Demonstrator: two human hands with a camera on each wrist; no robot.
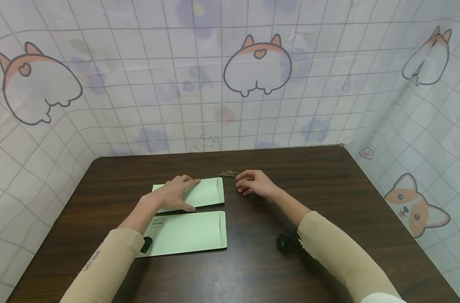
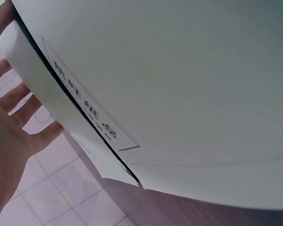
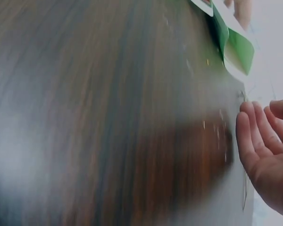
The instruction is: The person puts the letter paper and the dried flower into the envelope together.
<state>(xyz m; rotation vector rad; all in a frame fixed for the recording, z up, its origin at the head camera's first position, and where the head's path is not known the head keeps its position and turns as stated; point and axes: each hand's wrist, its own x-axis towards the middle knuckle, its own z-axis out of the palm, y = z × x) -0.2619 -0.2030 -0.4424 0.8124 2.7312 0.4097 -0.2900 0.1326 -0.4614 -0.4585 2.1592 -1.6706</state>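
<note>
Two pale green paper envelopes lie one behind the other on the table, their flap ends to the right. My left hand (image 1: pixel 173 195) rests with spread fingers across the far envelope (image 1: pixel 208 191), the thumb at its near edge. Closer to me, the near envelope (image 1: pixel 188 235) has a printed box at its upper left; that print shows large in the left wrist view. A small dried sprig (image 1: pixel 228 173) lies just beyond the far envelope's right end. Beside it hovers my right hand (image 1: pixel 256 185), fingers loosely bent around nothing. In the right wrist view the far envelope's mouth (image 3: pixel 238 52) gapes.
The dark wood table (image 1: pixel 328 202) meets a patterned curtain (image 1: pixel 199 105) at the back and on both sides. A black wrist device (image 1: pixel 284 240) sits under the right forearm, another (image 1: pixel 146 244) by the left wrist over the near envelope. Tiny pale crumbs dot the tabletop.
</note>
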